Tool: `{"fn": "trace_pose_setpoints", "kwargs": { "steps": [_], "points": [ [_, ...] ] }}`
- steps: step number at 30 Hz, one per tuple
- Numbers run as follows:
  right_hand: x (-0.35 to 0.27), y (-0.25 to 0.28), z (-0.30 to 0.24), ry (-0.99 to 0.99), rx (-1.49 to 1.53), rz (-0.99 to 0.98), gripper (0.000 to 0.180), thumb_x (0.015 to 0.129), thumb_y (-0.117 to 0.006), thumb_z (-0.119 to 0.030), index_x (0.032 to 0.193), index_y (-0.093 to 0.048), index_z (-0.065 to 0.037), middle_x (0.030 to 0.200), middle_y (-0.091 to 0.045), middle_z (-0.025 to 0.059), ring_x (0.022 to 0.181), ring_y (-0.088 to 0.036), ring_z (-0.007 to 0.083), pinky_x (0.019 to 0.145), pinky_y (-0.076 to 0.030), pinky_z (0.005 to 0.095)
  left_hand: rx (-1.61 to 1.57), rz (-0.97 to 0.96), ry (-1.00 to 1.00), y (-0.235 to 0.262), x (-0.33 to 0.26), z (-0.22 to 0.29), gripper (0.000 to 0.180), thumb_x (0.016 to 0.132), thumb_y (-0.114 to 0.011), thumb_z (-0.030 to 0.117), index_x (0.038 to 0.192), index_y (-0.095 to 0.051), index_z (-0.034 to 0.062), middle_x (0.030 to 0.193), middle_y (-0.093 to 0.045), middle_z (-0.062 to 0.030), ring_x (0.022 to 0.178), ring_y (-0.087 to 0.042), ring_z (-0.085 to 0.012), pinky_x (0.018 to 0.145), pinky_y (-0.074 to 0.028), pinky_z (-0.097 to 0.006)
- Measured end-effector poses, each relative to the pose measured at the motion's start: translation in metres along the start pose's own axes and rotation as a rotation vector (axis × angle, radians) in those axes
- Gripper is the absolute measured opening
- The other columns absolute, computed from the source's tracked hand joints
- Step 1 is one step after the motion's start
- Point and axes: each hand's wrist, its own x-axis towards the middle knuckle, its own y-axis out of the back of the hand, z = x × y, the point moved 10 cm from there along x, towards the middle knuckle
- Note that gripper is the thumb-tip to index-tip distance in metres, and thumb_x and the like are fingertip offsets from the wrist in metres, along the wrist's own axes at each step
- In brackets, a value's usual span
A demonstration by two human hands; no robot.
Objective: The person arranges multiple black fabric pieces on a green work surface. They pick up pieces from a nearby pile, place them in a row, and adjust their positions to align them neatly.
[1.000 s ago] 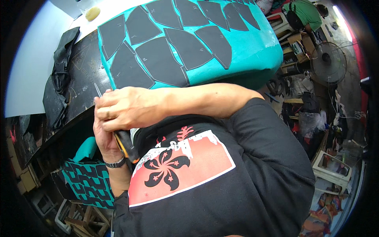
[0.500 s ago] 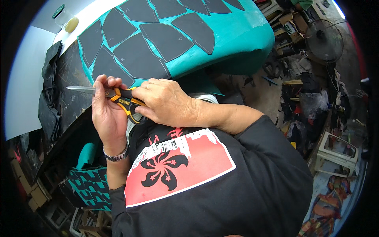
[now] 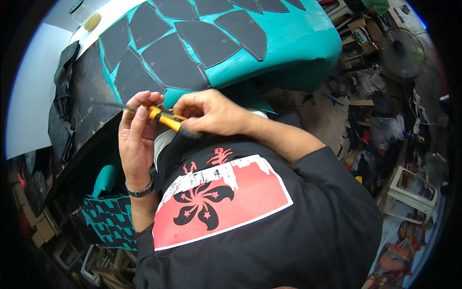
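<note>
A pair of scissors (image 3: 164,118) with yellow and black handles is held in front of my shirt, its blades pointing left and smeared by motion. My right hand (image 3: 207,111) is closed round the handle end. Thumb and fingers of my left hand (image 3: 136,125) pinch the scissors near the pivot, where the blades begin. Just beyond my hands, dark grey cut panels (image 3: 174,62) lie in rows on a teal sheet (image 3: 284,41) that drapes over the table's near edge.
A glass jar (image 3: 79,10) stands on the white surface at the far left. Black material (image 3: 65,91) lies along the dark tabletop's left side. To the right are a fan (image 3: 403,53), a white stool (image 3: 411,192) and scraps on the floor. A teal patterned piece (image 3: 109,219) sits low left.
The scissors have turned in my hands, from broad side showing to nearly edge-on. Both hands have shifted slightly right in the picture, and the view has moved a little.
</note>
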Motion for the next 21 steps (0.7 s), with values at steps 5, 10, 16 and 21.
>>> {"fn": "trace_pose_setpoints", "kwargs": {
  "steps": [5, 10, 16, 21],
  "points": [
    [-0.023, 0.084, -0.042, 0.191, 0.14, 0.215, 0.028, 0.089, -0.072, -0.013, 0.115, -0.063, -0.004, 0.1, -0.068, 0.007, 0.085, -0.067, 0.0117, 0.075, -0.057, 0.025, 0.941, 0.122, 0.232, 0.07, -0.02, -0.002, 0.027, 0.094, -0.069, 0.02, 0.11, -0.069, -0.0015, 0.102, -0.071, -0.0092, 0.093, -0.066, -0.0138, 0.084, -0.049, -0.026],
    [-0.051, 0.183, -0.062, 0.376, 0.168, 0.552, 0.04, 0.087, -0.078, -0.018, 0.118, -0.06, -0.001, 0.088, -0.067, 0.0066, 0.078, -0.066, 0.0123, 0.066, -0.056, 0.0247, 0.981, 0.153, 0.05, 0.078, -0.029, -0.032, 0.041, 0.089, -0.074, 0.023, 0.119, -0.065, -0.003, 0.108, -0.07, -0.0141, 0.097, -0.066, -0.021, 0.09, -0.048, -0.031],
    [-0.083, 0.267, -0.074, 0.477, 0.01, 0.858, 0.033, 0.084, -0.081, -0.017, 0.105, -0.061, -0.001, 0.079, -0.067, 0.0069, 0.067, -0.065, 0.0139, 0.06, -0.054, 0.0251, 0.591, 0.202, 0.092, 0.096, -0.021, -0.059, 0.021, 0.096, -0.067, 0.016, 0.1, -0.068, -0.004, 0.087, -0.062, 0.0062, 0.078, -0.048, -0.004, 0.07, -0.041, -0.023],
    [-0.111, 0.302, -0.058, 0.422, 0.071, 0.989, 0.029, 0.083, -0.081, -0.017, 0.099, -0.06, -0.003, 0.077, -0.066, 0.0063, 0.061, -0.062, 0.0133, 0.057, -0.051, 0.025, 0.61, 0.16, 0.139, 0.096, -0.028, -0.062, 0.019, 0.097, -0.065, 0.014, 0.101, -0.069, -0.0042, 0.09, -0.065, 0.0042, 0.082, -0.052, -0.0042, 0.073, -0.044, -0.023]
  ]
}}
